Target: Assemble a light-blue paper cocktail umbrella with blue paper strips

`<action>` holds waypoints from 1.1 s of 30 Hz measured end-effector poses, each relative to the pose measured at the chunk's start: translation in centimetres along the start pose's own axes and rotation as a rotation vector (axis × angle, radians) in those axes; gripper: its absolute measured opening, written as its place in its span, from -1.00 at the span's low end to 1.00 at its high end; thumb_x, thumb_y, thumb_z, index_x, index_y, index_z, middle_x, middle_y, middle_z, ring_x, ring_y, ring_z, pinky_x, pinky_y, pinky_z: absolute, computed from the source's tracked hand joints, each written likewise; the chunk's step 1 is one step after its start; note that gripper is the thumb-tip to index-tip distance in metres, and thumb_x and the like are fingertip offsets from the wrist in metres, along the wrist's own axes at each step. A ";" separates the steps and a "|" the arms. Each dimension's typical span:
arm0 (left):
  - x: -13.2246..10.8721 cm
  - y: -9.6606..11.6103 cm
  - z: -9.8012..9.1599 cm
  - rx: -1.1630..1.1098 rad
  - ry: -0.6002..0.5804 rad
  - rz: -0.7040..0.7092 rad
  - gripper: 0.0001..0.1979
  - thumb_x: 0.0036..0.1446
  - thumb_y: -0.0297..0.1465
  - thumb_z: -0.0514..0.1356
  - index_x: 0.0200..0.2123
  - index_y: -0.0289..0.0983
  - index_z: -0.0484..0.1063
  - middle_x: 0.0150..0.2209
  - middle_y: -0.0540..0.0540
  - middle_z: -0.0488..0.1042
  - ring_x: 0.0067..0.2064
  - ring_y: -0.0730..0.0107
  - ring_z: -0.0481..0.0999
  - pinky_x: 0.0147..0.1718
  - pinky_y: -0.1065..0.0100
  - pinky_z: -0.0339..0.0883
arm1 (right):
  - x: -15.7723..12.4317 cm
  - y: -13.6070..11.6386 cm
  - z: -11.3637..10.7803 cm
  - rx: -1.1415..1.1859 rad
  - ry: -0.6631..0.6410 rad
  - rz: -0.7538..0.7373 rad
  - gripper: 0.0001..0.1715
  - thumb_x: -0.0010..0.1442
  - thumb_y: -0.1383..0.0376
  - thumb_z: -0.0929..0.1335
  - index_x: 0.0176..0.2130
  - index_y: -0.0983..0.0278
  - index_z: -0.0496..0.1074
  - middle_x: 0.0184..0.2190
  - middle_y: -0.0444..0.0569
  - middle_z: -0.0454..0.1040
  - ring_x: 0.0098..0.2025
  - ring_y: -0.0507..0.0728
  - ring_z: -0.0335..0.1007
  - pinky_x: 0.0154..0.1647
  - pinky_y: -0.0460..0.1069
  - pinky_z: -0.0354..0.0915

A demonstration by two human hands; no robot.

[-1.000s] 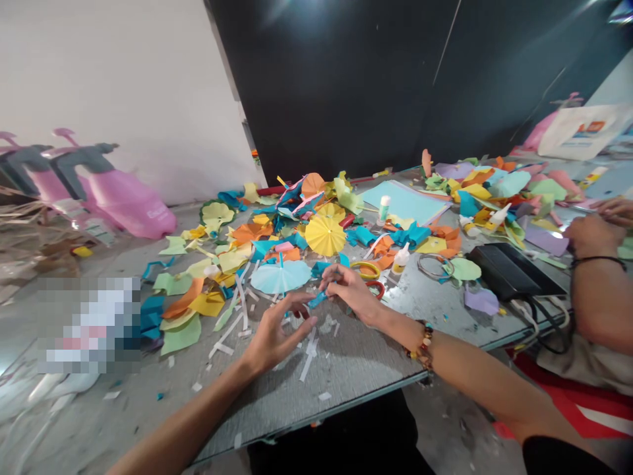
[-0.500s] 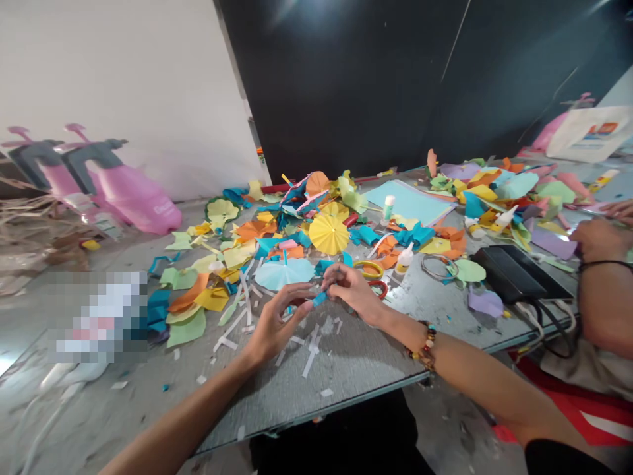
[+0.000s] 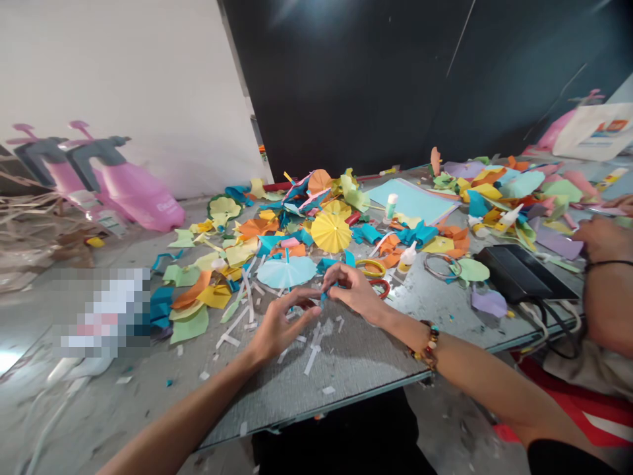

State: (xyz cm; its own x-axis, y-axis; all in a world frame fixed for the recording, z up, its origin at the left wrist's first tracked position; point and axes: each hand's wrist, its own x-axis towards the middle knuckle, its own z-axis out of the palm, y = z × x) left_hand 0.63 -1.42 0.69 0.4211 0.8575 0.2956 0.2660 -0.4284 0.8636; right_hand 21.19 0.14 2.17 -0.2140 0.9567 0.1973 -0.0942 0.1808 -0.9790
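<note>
A small blue paper piece [image 3: 324, 300] is pinched in the fingertips of my right hand [image 3: 352, 290], above the near part of the table. My left hand [image 3: 283, 323] is close on its left, thumb and fingers apart with their tips beside the paper. Whether they touch it is hard to see. Just behind my hands lies a pale blue pleated paper disc [image 3: 287, 271] with a blue stem. A yellow pleated disc [image 3: 330, 231] sits farther back. Scissors with yellow and red handles [image 3: 372, 267] lie beyond my right hand, near a small glue bottle [image 3: 407, 258].
White paper strips [image 3: 312, 353] are scattered near my hands. Coloured paper scraps [image 3: 198, 290] cover the table's back and left. A glue stick [image 3: 390, 206], a wire coil [image 3: 442, 265] and a black device [image 3: 519, 274] stand rightward. Another person's hand [image 3: 601, 241] is at far right.
The blue paper piece has turned from slanting sideways to more upright. My left thumb and fingers have parted from it somewhat. The view has shifted slightly.
</note>
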 end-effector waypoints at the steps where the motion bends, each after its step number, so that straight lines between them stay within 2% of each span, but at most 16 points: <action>1: 0.0 0.0 0.0 -0.001 0.000 0.005 -0.65 0.26 -0.18 0.28 0.01 -0.24 0.53 -0.07 -0.17 0.60 -0.16 0.31 0.61 -0.09 0.27 0.51 | 0.0 0.0 0.0 0.002 -0.002 -0.002 -0.77 -0.07 0.42 0.37 -0.31 0.22 0.39 -0.38 -0.14 0.50 -0.26 0.09 0.48 -0.26 -0.03 0.32; 8: -0.1 -0.1 -0.2 0.016 -0.003 0.018 -0.66 0.28 -0.18 0.26 0.03 -0.24 0.52 -0.05 -0.17 0.60 -0.11 0.29 0.60 -0.05 0.25 0.49 | -0.1 0.3 0.0 0.000 -0.021 -0.012 -0.80 -0.02 0.40 0.38 -0.30 0.22 0.40 -0.37 -0.12 0.50 -0.26 0.10 0.47 -0.34 -0.04 0.32; 20: -0.2 -0.2 -0.1 -0.009 -0.005 -0.018 -0.64 0.22 -0.16 0.31 0.00 -0.24 0.52 -0.10 -0.17 0.60 -0.16 0.29 0.61 -0.07 0.24 0.51 | -0.1 -0.2 0.0 -0.021 -0.023 -0.013 -0.79 -0.04 0.43 0.38 -0.32 0.21 0.40 -0.38 -0.15 0.51 -0.26 0.09 0.47 -0.25 -0.03 0.33; 33: -0.1 0.8 0.0 0.024 -0.012 0.002 -0.66 0.18 -0.18 0.34 -0.08 -0.26 0.49 -0.30 -0.09 0.58 -0.26 0.32 0.59 -0.17 0.30 0.46 | -0.2 -0.2 0.1 -0.069 -0.054 -0.057 -0.79 -0.02 0.45 0.37 -0.32 0.22 0.41 -0.36 -0.14 0.52 -0.25 0.09 0.48 -0.20 -0.01 0.33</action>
State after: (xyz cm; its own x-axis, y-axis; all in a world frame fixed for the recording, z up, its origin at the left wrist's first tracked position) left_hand 0.80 -1.84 1.34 0.4323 0.8530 0.2923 0.2861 -0.4372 0.8526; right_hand 21.20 -0.12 2.32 -0.2622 0.9312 0.2532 -0.0413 0.2513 -0.9670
